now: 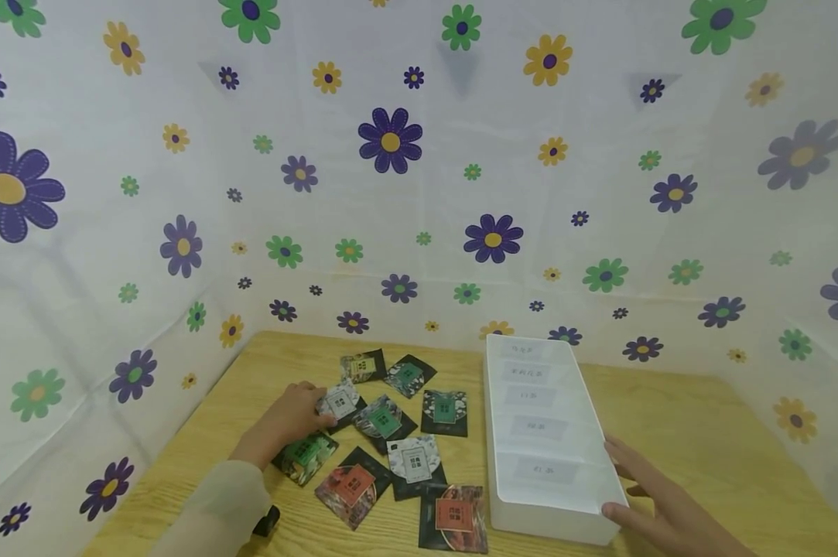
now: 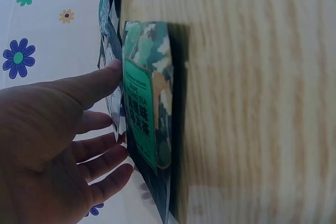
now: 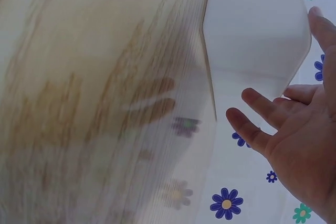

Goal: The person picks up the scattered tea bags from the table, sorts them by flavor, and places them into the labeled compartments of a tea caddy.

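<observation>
My left hand [image 1: 295, 418] is over the left side of a spread of tea packets. Its thumb and fingertips pinch the edges of a white-and-black tea packet [image 1: 340, 404], which overlaps its neighbours in the head view. Beneath that hand lies a green tea packet [image 1: 306, 456]; in the left wrist view its green label [image 2: 140, 111] faces the palm. My right hand [image 1: 658, 499] rests against a white box [image 1: 551, 520], thumb at the near right corner and fingers along the right side. In the right wrist view those fingers [image 3: 257, 124] are spread and fairly straight beside the box wall.
Several more packets lie on the wooden table [image 1: 203, 464], among them two red ones [image 1: 354, 486], a white one [image 1: 416, 464] and a yellow-labelled one [image 1: 364, 365]. Labelled compartments run along the box. A flower-print curtain [image 1: 419, 193] encloses the table's back and sides.
</observation>
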Demonstrator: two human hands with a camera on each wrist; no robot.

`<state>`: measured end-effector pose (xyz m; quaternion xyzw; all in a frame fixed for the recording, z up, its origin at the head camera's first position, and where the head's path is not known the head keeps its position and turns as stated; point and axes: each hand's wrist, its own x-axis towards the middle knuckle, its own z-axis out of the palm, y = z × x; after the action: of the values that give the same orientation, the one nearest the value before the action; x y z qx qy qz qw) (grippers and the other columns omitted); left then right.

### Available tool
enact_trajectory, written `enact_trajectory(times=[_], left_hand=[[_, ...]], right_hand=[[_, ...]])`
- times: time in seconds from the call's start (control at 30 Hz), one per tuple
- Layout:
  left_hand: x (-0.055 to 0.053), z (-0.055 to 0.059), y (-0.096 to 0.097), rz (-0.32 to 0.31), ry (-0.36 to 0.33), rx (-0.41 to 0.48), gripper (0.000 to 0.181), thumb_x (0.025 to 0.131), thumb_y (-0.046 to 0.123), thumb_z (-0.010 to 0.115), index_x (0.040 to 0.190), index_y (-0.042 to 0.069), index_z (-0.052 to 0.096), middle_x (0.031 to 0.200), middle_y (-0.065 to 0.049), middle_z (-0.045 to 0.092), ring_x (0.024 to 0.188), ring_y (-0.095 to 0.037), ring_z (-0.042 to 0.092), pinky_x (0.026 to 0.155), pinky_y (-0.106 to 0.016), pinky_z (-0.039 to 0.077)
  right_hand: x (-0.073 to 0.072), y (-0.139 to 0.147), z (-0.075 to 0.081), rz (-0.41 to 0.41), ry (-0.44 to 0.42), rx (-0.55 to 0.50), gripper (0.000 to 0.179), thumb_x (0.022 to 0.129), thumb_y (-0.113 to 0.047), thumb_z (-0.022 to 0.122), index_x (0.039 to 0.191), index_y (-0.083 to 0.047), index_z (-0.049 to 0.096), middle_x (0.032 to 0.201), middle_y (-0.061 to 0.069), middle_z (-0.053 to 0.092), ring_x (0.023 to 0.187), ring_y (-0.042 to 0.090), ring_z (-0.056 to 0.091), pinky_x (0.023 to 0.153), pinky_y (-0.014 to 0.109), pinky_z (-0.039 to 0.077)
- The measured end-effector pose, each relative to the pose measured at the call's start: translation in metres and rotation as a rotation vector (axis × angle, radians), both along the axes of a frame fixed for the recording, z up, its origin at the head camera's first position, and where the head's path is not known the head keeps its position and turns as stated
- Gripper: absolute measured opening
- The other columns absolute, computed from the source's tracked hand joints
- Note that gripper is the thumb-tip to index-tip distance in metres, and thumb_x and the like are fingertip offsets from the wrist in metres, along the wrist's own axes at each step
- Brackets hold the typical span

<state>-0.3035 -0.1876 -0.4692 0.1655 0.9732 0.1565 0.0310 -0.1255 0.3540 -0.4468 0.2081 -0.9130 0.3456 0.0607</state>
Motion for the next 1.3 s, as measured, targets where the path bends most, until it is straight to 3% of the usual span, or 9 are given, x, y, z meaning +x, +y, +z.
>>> enact_trajectory(times=[0.17,0.27,0.4,0.5,0.57,0.8,1.03,1.17,1.3], left_hand=[[0.0,0.001,0.004,-0.004,-0.001,0.0,0.063,0.095,0.028,0.078,0.142,-0.008,0.056,0.135,-0.029,0.055,0.127,-0.05,0.049,0.102,-0.06,0.046],[0.0,0.004,0.006,-0.01,-0.003,0.015,0.063,0.095,0.025,0.077,0.143,-0.009,0.054,0.137,-0.03,0.054,0.129,-0.05,0.049,0.103,-0.059,0.045],[0.0,0.009,0.008,-0.01,0.007,0.027,0.069,0.093,0.022,0.08,0.145,-0.011,0.05,0.135,-0.032,0.052,0.125,-0.048,0.052,0.101,-0.058,0.048],[0.001,0.011,0.009,0.015,0.012,0.044,0.073,0.09,0.02,0.083,0.146,-0.012,0.048,0.129,-0.03,0.052,0.113,-0.041,0.058,0.095,-0.055,0.051],[0.001,0.011,0.01,0.037,0.009,0.071,0.074,0.089,0.018,0.084,0.146,-0.011,0.047,0.125,-0.027,0.051,0.104,-0.034,0.059,0.089,-0.052,0.052],[0.0,0.005,0.013,0.103,-0.002,0.203,0.068,0.09,0.007,0.081,0.145,-0.006,0.045,0.121,-0.024,0.043,0.083,-0.025,0.056,0.07,-0.041,0.052],[-0.005,0.001,0.008,0.139,0.049,0.31,0.053,0.092,-0.003,0.074,0.139,-0.006,0.052,0.127,-0.03,0.046,0.093,-0.03,0.057,0.074,-0.043,0.054],[-0.008,0.005,0.004,0.116,0.093,0.348,0.047,0.093,-0.004,0.071,0.137,-0.008,0.056,0.132,-0.031,0.054,0.101,-0.034,0.06,0.078,-0.045,0.055],[-0.008,0.009,0.0,0.104,0.112,0.408,0.045,0.097,0.0,0.068,0.14,-0.004,0.057,0.109,-0.02,0.067,0.084,-0.026,0.062,0.07,-0.041,0.053]], right_hand=[[0.001,0.001,0.001,-0.032,-0.065,-0.006,0.082,0.097,-0.018,0.075,0.164,-0.011,0.029,0.159,0.025,0.037,0.12,-0.004,0.055,0.083,0.028,0.056],[0.001,0.002,0.0,-0.019,-0.04,-0.002,0.083,0.096,-0.015,0.075,0.163,-0.008,0.028,0.16,0.024,0.035,0.121,-0.004,0.054,0.083,0.028,0.056],[0.001,0.003,-0.003,0.015,0.028,-0.005,0.084,0.094,-0.009,0.076,0.163,-0.006,0.028,0.166,-0.004,0.028,0.12,-0.004,0.055,0.081,0.027,0.056],[0.0,0.003,-0.005,0.03,0.05,-0.023,0.085,0.092,-0.007,0.077,0.163,-0.006,0.029,0.161,-0.028,0.022,0.12,-0.004,0.056,0.08,0.026,0.057],[0.0,0.003,-0.006,0.033,0.046,-0.031,0.085,0.093,-0.007,0.077,0.163,-0.006,0.029,0.159,-0.033,0.019,0.119,-0.005,0.056,0.08,0.026,0.057],[0.0,0.002,-0.007,0.009,0.021,-0.043,0.083,0.094,-0.008,0.075,0.163,-0.006,0.029,0.159,-0.034,0.02,0.119,-0.005,0.056,0.079,0.026,0.057],[0.0,0.002,-0.009,0.006,0.029,-0.034,0.082,0.094,-0.009,0.076,0.163,-0.006,0.03,0.159,-0.034,0.019,0.119,-0.005,0.056,0.078,0.027,0.057],[0.0,0.002,-0.01,0.025,0.042,-0.043,0.083,0.093,-0.007,0.076,0.162,-0.004,0.03,0.16,-0.033,0.019,0.119,-0.006,0.056,0.077,0.027,0.058],[0.0,0.002,-0.009,0.026,0.035,-0.046,0.083,0.094,-0.006,0.075,0.162,-0.003,0.029,0.16,-0.034,0.018,0.119,-0.006,0.056,0.077,0.027,0.058]])
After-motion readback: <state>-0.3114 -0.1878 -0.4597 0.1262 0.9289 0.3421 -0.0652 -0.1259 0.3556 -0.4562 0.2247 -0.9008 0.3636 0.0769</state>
